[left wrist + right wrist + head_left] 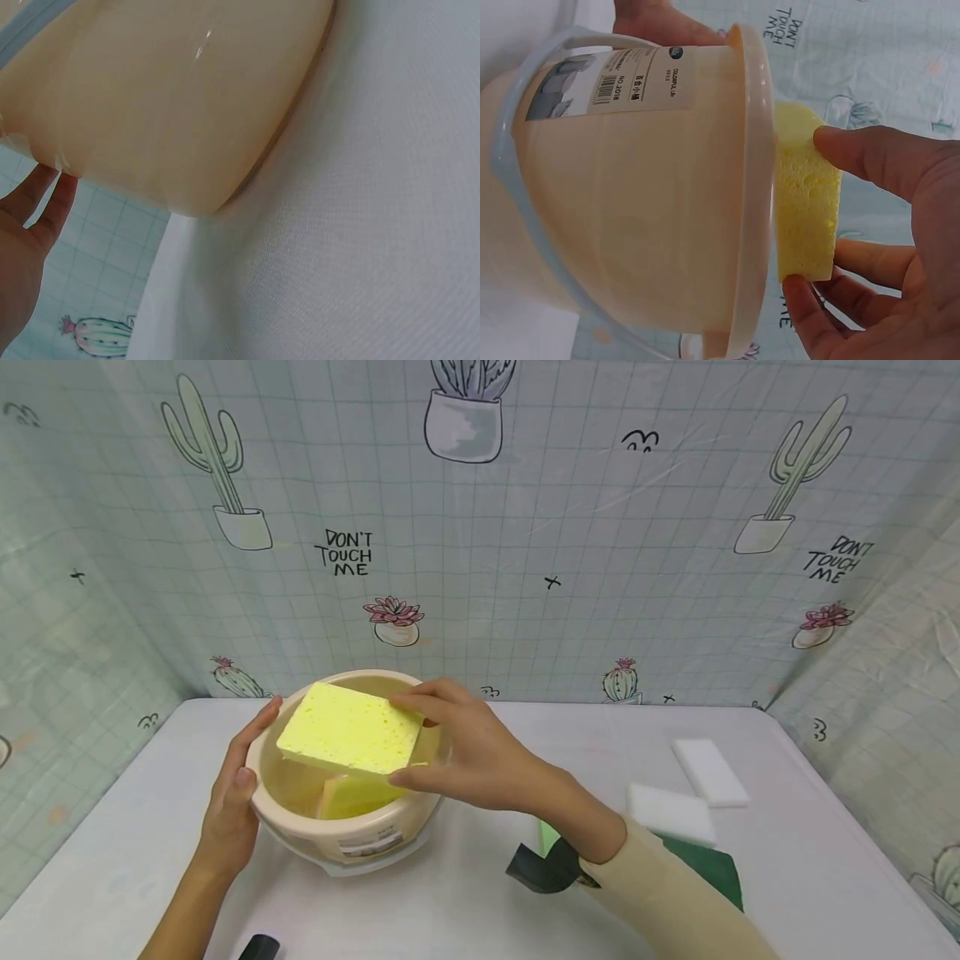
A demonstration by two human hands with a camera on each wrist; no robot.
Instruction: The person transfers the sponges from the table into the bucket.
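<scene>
In the head view, a cream plastic bucket (277, 797) stands upright on the left of the white table. My right hand (483, 756) pinches a yellow sponge (352, 727) by its right end, thumb on the near edge and fingers on the far one. The sponge lies over the bucket's mouth; the right wrist view shows it just beyond the rim (754, 195). Another yellow sponge (356, 797) is inside, partly covered by the held one. My left hand (228, 806) rests against the bucket's outer left side, its fairly straight fingers (56, 210) touching the wall.
Two white foam blocks (712, 772) (671, 812) lie at the right, with a dark green pad (708, 868) partly under my sleeve. A light green piece (547, 837) and a black strip (543, 870) show by my right forearm. The bucket's pale handle (544, 232) hangs down.
</scene>
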